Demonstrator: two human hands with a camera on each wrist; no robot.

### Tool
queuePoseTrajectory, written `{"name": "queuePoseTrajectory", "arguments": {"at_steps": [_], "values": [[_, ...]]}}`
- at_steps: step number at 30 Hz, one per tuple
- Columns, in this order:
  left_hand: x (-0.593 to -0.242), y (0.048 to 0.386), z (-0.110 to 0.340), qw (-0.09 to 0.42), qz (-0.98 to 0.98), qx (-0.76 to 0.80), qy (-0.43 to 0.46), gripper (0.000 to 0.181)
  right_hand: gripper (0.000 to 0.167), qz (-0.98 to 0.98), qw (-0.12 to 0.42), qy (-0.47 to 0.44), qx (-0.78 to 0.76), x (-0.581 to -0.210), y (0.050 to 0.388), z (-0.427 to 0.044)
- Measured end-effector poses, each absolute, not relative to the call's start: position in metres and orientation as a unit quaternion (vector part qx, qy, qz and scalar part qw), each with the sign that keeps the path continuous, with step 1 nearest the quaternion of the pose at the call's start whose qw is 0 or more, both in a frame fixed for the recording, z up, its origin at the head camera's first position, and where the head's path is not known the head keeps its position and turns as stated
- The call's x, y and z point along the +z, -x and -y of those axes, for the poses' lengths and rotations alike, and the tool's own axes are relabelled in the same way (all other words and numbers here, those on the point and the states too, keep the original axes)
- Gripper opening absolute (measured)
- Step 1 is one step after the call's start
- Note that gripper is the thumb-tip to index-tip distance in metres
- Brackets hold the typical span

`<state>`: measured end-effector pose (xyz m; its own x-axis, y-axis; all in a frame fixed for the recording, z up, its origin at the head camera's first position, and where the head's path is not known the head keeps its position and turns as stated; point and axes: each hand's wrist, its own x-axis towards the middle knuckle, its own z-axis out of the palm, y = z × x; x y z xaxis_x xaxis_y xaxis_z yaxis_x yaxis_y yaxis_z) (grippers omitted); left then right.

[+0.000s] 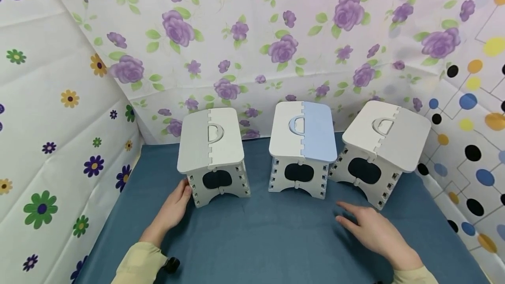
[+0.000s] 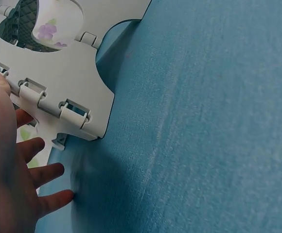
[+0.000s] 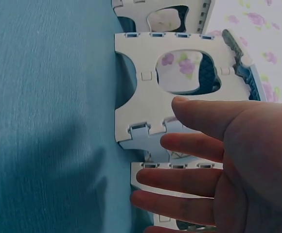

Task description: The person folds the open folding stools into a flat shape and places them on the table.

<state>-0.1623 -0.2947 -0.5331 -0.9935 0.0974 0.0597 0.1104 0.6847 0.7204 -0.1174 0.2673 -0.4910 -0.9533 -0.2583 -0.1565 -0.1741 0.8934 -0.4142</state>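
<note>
Three folding step stools stand upright in a row. The left one [image 1: 193, 139] has a grey and white top, the middle one [image 1: 286, 130] a white and blue top, and the right one [image 1: 406, 139] a white and grey top. My left hand [image 1: 173, 207] touches the left stool's near left leg; in the left wrist view the thumb lies at its hinged edge and the other fingers are spread. My right hand [image 1: 372, 229] hovers in front of the middle and right stools, fingers extended, holding nothing. The right wrist view shows the middle stool [image 3: 141, 111] beyond the fingers.
A blue cloth [image 1: 252, 240] covers the table under the stools. Behind them hangs a white sheet with purple flowers [image 1: 236, 56]. Patterned sheets also flank the table, flowered at left [image 1: 59, 143] and dotted at right [image 1: 473, 113]. The middle and right stools stand close together.
</note>
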Motion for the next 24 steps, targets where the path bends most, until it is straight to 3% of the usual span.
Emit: {"name": "queuePoseTrajectory", "arguments": {"at_steps": [8,15,24], "values": [[-0.532,0.153,0.294,0.034,0.925,-0.369,0.085,0.059,0.058,-0.961,0.130,0.112,-0.216,-0.488,0.115,-0.256],[-0.532,0.148,0.292,0.067,0.936,-0.334,0.084,0.042,0.056,-0.956,0.140,0.128,-0.223,-0.486,0.113,-0.245],[-0.532,0.141,0.287,0.073,0.943,-0.318,0.069,0.034,0.054,-0.949,0.152,0.152,-0.232,-0.483,0.112,-0.231]]}}
